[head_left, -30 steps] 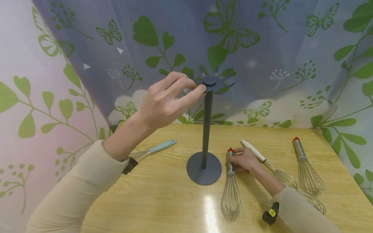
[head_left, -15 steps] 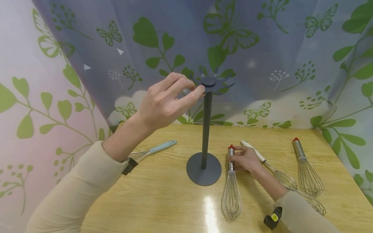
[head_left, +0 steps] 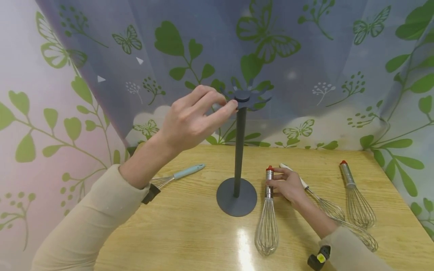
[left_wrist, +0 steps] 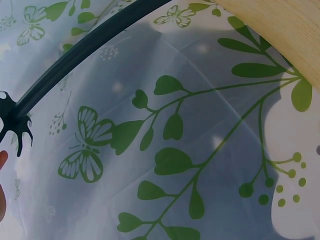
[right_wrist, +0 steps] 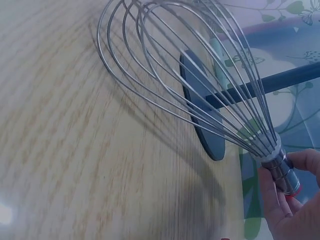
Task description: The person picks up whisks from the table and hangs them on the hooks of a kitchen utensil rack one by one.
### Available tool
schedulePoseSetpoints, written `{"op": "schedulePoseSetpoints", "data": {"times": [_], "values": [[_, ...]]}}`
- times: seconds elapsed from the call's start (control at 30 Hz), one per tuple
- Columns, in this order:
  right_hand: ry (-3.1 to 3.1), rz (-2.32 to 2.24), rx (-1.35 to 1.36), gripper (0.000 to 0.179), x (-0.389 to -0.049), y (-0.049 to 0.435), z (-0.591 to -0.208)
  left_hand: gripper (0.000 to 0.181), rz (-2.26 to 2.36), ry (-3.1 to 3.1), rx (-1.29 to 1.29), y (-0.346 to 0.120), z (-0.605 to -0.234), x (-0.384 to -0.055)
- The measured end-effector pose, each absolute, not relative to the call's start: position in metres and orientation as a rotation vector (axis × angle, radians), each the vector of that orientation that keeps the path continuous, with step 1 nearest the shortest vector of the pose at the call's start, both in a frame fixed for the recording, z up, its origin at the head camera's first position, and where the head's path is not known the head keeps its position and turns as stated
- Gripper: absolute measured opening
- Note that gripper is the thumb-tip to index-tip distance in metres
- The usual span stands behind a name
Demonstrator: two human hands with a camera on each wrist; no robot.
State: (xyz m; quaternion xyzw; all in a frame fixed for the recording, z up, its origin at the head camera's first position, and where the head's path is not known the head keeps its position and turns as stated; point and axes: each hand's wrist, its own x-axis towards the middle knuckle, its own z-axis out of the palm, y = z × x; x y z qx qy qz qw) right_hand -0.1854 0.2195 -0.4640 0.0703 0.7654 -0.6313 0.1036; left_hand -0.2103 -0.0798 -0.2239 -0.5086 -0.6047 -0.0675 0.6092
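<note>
My left hand (head_left: pixel 196 118) is at the top of a dark grey stand (head_left: pixel 239 150), thumb and curled fingers pinching the left edge of its hooked top (head_left: pixel 242 96); the exact contact is partly hidden. In the left wrist view only a sliver of a finger (left_wrist: pixel 2 190) shows beside the stand's hooks (left_wrist: pixel 19 127). My right hand (head_left: pixel 288 186) pinches the steel handle of a red-tipped balloon whisk (head_left: pixel 266 229) between thumb and fingers, right of the stand's round base (head_left: pixel 225 199). In the right wrist view the whisk (right_wrist: pixel 190 65) slants above the table, its shadow beneath.
A white-handled whisk (head_left: pixel 329 207) lies behind my right forearm, and wires of another whisk (head_left: pixel 364 239) show beside the sleeve. Farther right rests a second red-tipped steel whisk (head_left: pixel 359 207). Left of the stand lies a light-blue-handled whisk (head_left: pixel 188 171). Patterned cloth (head_left: pixel 305 56) surrounds the wooden table (head_left: pixel 190 233).
The whisk in my right hand has risen slightly, its handle end moving up in view and its wires swinging a little left. My left hand stays at the stand's top.
</note>
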Motion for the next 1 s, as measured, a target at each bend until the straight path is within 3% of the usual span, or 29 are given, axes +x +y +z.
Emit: {"op": "schedulePoseSetpoints", "data": {"times": [1.0], "values": [[2.445, -1.917, 0.254, 0.063, -0.168, 0.204, -0.439, 0.015, -0.184, -1.408, -1.175, -0.081, -0.225, -0.209]]}}
